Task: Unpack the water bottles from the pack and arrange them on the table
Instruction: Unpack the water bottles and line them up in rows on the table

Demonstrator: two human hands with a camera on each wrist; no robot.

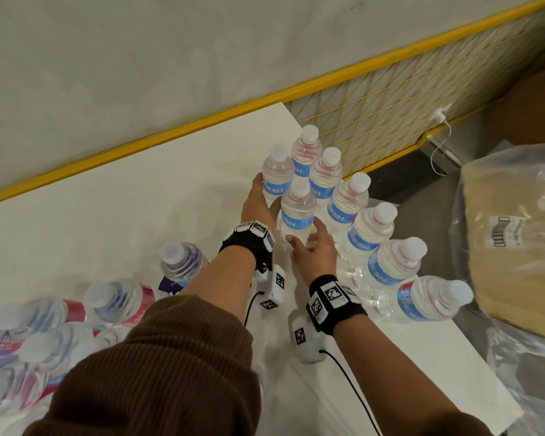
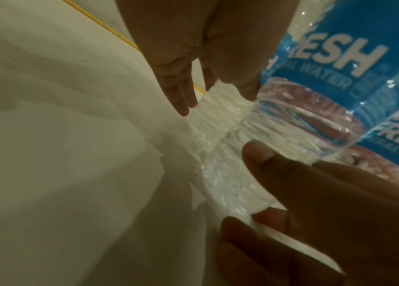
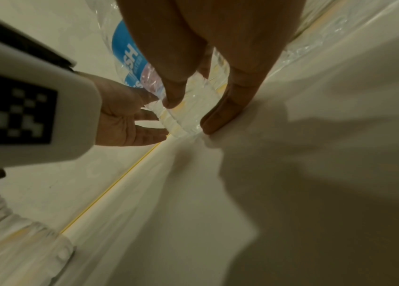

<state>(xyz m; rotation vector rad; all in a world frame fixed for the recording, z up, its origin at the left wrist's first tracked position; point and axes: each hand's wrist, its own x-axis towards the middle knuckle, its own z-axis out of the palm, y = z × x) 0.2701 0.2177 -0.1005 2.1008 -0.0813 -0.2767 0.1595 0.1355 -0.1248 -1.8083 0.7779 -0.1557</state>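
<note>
Several blue-label water bottles [image 1: 372, 228] stand in a row along the table's right edge. Two more stand just left of that row. My left hand [image 1: 258, 196] lies with straight fingers [image 2: 181, 96] against the side of the farther one [image 1: 277, 174]. My right hand [image 1: 312, 247] holds the base of the nearer bottle [image 1: 298, 206] between its thumb [image 3: 174, 96] and fingers [image 3: 223, 114]; that bottle stands upright on the white table [image 1: 123, 215]. The wrapped pack [image 1: 60, 325] of red-label bottles lies at the lower left, partly hidden by my brown sleeve.
One purple-label bottle [image 1: 180, 262] stands at the pack's far end. A yellow-framed mesh fence [image 1: 390, 105] runs behind the table. The row of bottles stands close to the table's right edge [image 1: 453, 335]. Beyond that edge lies a clear plastic bag with brown cardboard [image 1: 516, 247].
</note>
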